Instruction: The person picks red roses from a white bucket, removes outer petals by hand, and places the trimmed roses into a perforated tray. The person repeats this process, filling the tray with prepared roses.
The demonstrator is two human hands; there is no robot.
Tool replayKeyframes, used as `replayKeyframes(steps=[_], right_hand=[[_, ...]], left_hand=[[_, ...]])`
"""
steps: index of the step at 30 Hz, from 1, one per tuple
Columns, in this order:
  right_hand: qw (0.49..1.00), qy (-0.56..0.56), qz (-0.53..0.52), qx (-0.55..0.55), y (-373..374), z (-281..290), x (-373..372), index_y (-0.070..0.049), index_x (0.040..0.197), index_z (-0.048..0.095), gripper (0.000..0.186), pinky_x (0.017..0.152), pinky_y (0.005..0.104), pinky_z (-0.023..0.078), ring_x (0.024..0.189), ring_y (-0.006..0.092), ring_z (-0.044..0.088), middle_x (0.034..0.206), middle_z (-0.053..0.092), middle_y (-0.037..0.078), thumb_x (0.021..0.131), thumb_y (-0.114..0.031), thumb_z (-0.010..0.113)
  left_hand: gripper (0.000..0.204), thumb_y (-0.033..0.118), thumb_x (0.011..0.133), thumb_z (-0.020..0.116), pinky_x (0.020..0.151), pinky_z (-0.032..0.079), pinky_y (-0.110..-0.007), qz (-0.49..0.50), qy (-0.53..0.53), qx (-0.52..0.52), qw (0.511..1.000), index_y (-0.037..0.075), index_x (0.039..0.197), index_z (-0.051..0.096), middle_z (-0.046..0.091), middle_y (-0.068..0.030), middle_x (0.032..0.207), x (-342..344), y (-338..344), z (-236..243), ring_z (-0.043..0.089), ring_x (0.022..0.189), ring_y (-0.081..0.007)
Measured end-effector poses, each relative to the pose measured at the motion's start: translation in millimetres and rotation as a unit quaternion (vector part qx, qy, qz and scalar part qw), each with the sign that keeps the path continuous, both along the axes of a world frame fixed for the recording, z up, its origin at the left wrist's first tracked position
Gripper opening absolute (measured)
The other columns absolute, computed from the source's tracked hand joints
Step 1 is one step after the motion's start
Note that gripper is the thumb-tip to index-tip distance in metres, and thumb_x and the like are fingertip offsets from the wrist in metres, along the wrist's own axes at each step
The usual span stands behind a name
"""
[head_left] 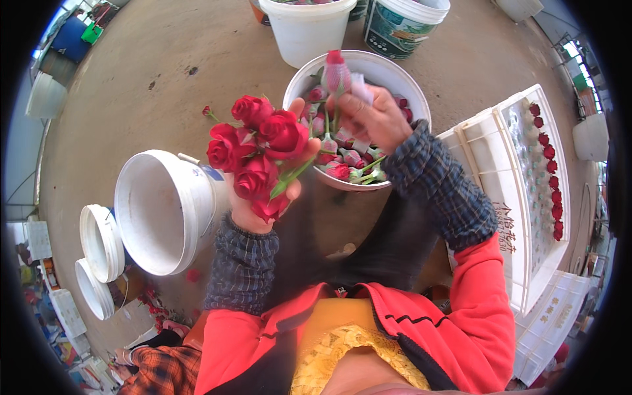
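A bunch of several open red roses (257, 148) is in my left hand (247, 216), its fingers curled around the stems below the blooms. My right hand (378, 120) pinches a single rose in a pale net sleeve (336, 77), upright with its red tip showing. Something white, perhaps a loose net or paper (361, 89), shows by the right fingers. Both hands are at the round white bucket (398, 64) in front of me, the right one over it. Inside the bucket lie many netted rosebuds (350, 158), heads and green stems pointing various ways.
A white crate (487, 191) stands at right with a row of red roses (550, 168). To the left are a large white bucket (138, 253) and smaller ones (99, 227). More buckets (308, 36) stand ahead. A person in plaid (164, 368) sits at lower left.
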State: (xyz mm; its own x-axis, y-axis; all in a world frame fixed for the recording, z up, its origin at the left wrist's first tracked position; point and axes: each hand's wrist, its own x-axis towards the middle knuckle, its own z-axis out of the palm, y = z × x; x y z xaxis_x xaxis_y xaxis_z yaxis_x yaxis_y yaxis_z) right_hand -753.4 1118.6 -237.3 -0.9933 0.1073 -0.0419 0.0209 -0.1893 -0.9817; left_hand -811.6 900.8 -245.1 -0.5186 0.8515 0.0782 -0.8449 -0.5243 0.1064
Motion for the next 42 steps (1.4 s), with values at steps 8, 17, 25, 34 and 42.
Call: replayKeyframes(steps=[8, 17, 25, 34, 42], right_hand=[[0.926, 0.269, 0.011, 0.266, -92, -14, -18, -0.003, 0.096, 0.058, 0.014, 0.053, 0.0342, 0.045, 0.060, 0.0314, 0.059, 0.068, 0.058, 0.013, 0.083, -0.006, 0.055], [0.892, 0.305, 0.004, 0.332, -100, -21, -15, -0.003, 0.101, 0.059, 0.028, 0.058, 0.0377, 0.048, 0.068, 0.0345, 0.061, 0.077, 0.061, 0.016, 0.074, -0.001, 0.059], [0.943, 0.229, 0.014, 0.240, -101, -2, 0, -0.002, 0.104, 0.061, 0.022, 0.062, 0.0306, 0.047, 0.067, 0.0291, 0.061, 0.082, 0.062, 0.016, 0.085, -0.013, 0.063], [0.830, 0.370, 0.066, 0.412, -101, -15, -8, -0.006, 0.103, 0.056, 0.038, 0.054, 0.0399, 0.048, 0.067, 0.0308, 0.060, 0.075, 0.058, 0.009, 0.065, 0.000, 0.058], [0.766, 0.407, 0.086, 0.489, -90, -17, -13, -0.005, 0.086, 0.052, 0.023, 0.049, 0.0378, 0.047, 0.061, 0.0252, 0.059, 0.068, 0.053, 0.006, 0.065, -0.005, 0.061]], left_hand=[[0.064, 0.047, 0.094, 0.039, 0.050, 0.056, -0.046, -0.031, 0.001, 0.003, 1.000, 0.008, 0.143, 0.025, 0.032, -0.0233, 0.142, -26, -70, -13, 0.043, 0.119, -0.0510], [0.059, 0.045, 0.095, 0.037, 0.057, 0.058, -0.054, -0.012, 0.012, 0.059, 0.998, 0.006, 0.139, 0.026, 0.032, -0.0239, 0.142, -15, -86, -17, 0.040, 0.122, -0.0507], [0.060, 0.044, 0.095, 0.041, 0.052, 0.057, -0.049, -0.017, 0.037, 0.038, 0.998, 0.006, 0.139, 0.027, 0.036, -0.0253, 0.138, -7, -89, -13, 0.044, 0.119, -0.0496], [0.065, 0.045, 0.092, 0.046, 0.059, 0.055, -0.063, -0.064, 0.003, 0.097, 0.993, 0.001, 0.138, 0.033, 0.009, -0.0210, 0.151, -14, -108, -14, 0.034, 0.120, -0.0598], [0.067, 0.046, 0.092, 0.047, 0.056, 0.056, -0.060, -0.060, 0.022, 0.083, 0.995, 0.004, 0.141, 0.028, 0.014, -0.0206, 0.150, -16, -107, -17, 0.031, 0.122, -0.0600]])
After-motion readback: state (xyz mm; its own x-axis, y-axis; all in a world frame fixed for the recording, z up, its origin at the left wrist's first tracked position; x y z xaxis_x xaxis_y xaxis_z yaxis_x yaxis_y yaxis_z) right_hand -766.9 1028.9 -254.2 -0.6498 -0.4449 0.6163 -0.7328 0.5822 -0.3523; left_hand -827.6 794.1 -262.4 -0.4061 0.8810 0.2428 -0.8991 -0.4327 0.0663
